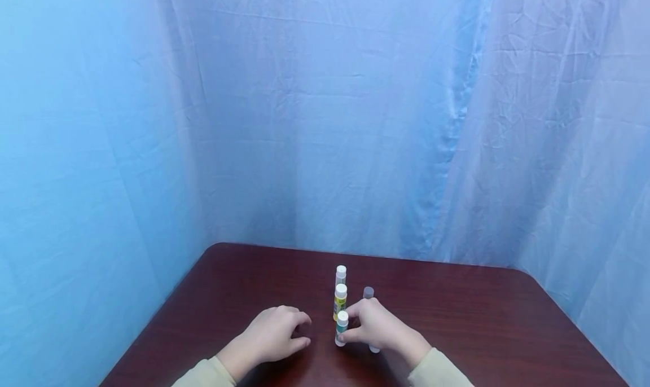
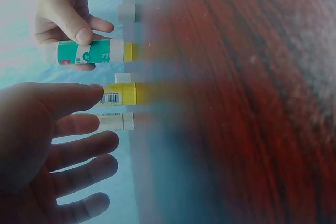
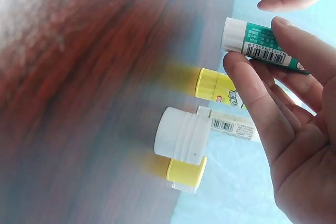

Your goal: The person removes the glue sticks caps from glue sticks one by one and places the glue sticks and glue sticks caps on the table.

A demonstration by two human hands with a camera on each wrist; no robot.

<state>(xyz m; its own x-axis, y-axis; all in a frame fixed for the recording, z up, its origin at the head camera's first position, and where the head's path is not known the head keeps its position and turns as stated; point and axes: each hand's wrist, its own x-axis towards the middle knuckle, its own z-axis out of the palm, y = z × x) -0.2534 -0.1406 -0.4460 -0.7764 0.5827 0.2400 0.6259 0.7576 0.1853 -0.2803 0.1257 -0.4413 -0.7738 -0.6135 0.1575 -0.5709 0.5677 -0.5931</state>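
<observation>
My right hand (image 1: 378,328) holds a green-labelled glue stick (image 1: 341,331) upright between thumb and fingers, close over the table. Behind it stands a yellow glue stick (image 1: 339,307) with a white cap. Farther back, a white-labelled glue stick (image 3: 231,124) is upright in line with it. My left hand (image 1: 271,335) is just left of the row, fingers relaxed and slightly bent, holding nothing. In the left wrist view, its thumb overlaps the yellow stick.
Beside my right hand stand more sticks, partly hidden in the head view: a grey translucent top (image 1: 368,292) and a white end (image 1: 374,349). The right wrist view shows a white ridged base (image 3: 182,135) before a yellow one (image 3: 186,170). Blue curtains (image 1: 325,122) surround the dark red table (image 1: 264,274).
</observation>
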